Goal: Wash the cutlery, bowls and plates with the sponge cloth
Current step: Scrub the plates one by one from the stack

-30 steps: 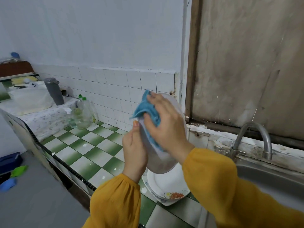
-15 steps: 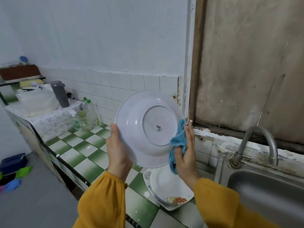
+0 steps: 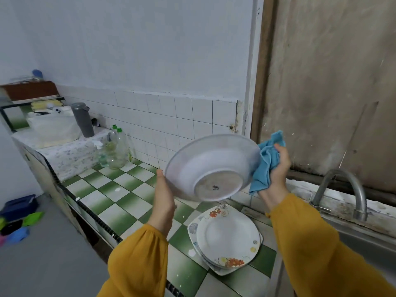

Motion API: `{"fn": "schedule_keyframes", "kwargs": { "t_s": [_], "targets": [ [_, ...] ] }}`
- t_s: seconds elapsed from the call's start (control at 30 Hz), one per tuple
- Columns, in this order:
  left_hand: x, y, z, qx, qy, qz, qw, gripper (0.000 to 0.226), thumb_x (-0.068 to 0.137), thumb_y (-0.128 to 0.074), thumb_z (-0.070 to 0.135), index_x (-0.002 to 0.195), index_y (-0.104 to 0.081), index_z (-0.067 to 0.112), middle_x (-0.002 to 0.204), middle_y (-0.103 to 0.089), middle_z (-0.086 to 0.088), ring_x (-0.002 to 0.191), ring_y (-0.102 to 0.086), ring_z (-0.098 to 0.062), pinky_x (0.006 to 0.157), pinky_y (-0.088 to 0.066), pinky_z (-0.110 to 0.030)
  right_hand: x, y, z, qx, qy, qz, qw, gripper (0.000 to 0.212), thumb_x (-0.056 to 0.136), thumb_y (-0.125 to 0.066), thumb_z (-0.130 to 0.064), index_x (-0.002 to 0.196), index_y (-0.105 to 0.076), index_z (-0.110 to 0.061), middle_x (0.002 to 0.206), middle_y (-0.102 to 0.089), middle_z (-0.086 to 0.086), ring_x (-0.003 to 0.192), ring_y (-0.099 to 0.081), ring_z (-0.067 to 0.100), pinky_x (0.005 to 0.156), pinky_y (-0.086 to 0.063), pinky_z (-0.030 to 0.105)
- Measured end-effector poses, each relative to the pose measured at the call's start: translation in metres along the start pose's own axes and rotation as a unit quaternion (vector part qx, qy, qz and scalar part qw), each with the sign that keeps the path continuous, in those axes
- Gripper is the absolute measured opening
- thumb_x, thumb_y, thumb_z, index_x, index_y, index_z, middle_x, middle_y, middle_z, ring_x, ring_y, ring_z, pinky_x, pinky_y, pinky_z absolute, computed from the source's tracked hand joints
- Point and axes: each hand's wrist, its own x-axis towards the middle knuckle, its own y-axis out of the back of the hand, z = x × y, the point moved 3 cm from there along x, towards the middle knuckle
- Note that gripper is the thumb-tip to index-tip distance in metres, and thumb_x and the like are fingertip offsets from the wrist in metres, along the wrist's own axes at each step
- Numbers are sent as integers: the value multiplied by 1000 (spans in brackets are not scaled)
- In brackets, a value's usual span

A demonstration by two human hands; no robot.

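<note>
A white deep plate (image 3: pixel 212 166) is held in the air above the counter, tilted with its underside facing me. My left hand (image 3: pixel 164 196) grips its left rim. My right hand (image 3: pixel 277 170) clutches a bunched blue sponge cloth (image 3: pixel 265 166) at the plate's right rim. Below them a stack of square flowered plates (image 3: pixel 225 239) lies on the green-and-white tiled counter (image 3: pixel 120 202).
A steel sink (image 3: pixel 368 243) with a curved tap (image 3: pixel 342 189) lies to the right. Clear bottles with green caps (image 3: pixel 114 148) and a grey flask (image 3: pixel 82 120) stand at the back left. The counter's front edge drops to a grey floor.
The plate has tipped from upright to a flatter tilt. My right hand with the cloth has risen along the plate's right rim.
</note>
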Motion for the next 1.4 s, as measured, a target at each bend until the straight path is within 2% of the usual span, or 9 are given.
{"fn": "schedule_keyframes", "kwargs": {
  "t_s": [0.17, 0.27, 0.47, 0.6, 0.7, 0.9, 1.03, 1.2, 1.4],
  "targets": [
    [0, 5, -3, -155, 254, -198, 934, 50, 95, -33, 27, 141, -35, 8, 132, -45, -37, 111, -50, -64, 74, -50, -69, 15, -2, -11, 6, 1, -119, 993, 17, 60, -76, -29, 56, -65, -17, 59, -57, -2, 50, -54, 9, 48, -47, 18],
    [2, 10, 4, -219, 198, -193, 936, 35, 98, -36, 8, 132, -43, 5, 127, -54, -27, 88, -66, -52, 57, -57, -57, 24, 9, -13, -209, -98, -178, 957, 54, 45, -90, -37, 80, -63, -7, 76, -62, 10, 57, -61, 18, 54, -53, 27],
    [-2, 3, 14, -189, 44, -129, 972, 32, 104, -37, 10, 122, -62, 19, 113, -67, -8, 86, -69, -25, 57, -57, -30, 11, 14, 17, -657, 45, -285, 697, 31, 87, -71, -19, 117, -66, -26, 128, -60, -3, 109, -59, 9, 92, -45, 21],
    [-13, -11, 11, -121, -24, -150, 981, 28, 103, -41, 12, 115, -65, 20, 104, -73, 6, 91, -72, -15, 68, -57, -26, -9, 0, 48, -637, 117, -207, 733, 49, 98, -54, -32, 145, -43, -24, 161, -19, -5, 149, -13, 18, 118, -18, 38],
    [-16, -17, 8, -94, -58, -149, 983, 34, 103, -39, 12, 125, -61, 27, 117, -70, -3, 105, -67, -17, 85, -56, -28, -57, -21, 79, -598, 98, -348, 715, 55, 103, -41, -32, 152, -15, -37, 161, 9, -19, 147, 12, 4, 118, -4, 29],
    [-14, 13, 18, -158, -91, -93, 979, 33, 104, -39, 14, 122, -64, 28, 112, -72, -4, 104, -69, -22, 91, -54, -40, -80, 21, 87, -623, 104, -530, 566, 51, 102, -42, -39, 146, -17, -49, 158, 6, -26, 145, 13, -6, 120, -3, 29],
    [-23, 17, 12, -153, -127, -67, 978, 33, 103, -42, 17, 114, -65, 37, 117, -71, -2, 107, -67, -18, 90, -55, -38, -37, 37, 77, -644, 175, -322, 671, 56, 94, -60, -26, 138, -34, -48, 159, 11, -22, 148, 12, 8, 119, -15, 53],
    [-39, -7, 10, -112, -189, -92, 971, 30, 101, -45, 14, 119, -62, 30, 116, -71, 2, 108, -67, -14, 86, -56, -25, -59, -23, 83, -547, 229, -258, 762, 57, 100, -42, -32, 149, -13, -37, 162, 7, -12, 145, 15, -4, 120, -4, 24],
    [-26, 23, 28, -140, -212, -35, 966, 30, 102, -44, 17, 125, -60, 29, 107, -74, 6, 102, -69, -14, 87, -57, -31, -80, 6, 105, -589, 152, -502, 615, 50, 104, -36, -34, 148, -14, -45, 154, -1, -36, 146, 9, -5, 121, -1, 30]
  ]
}}
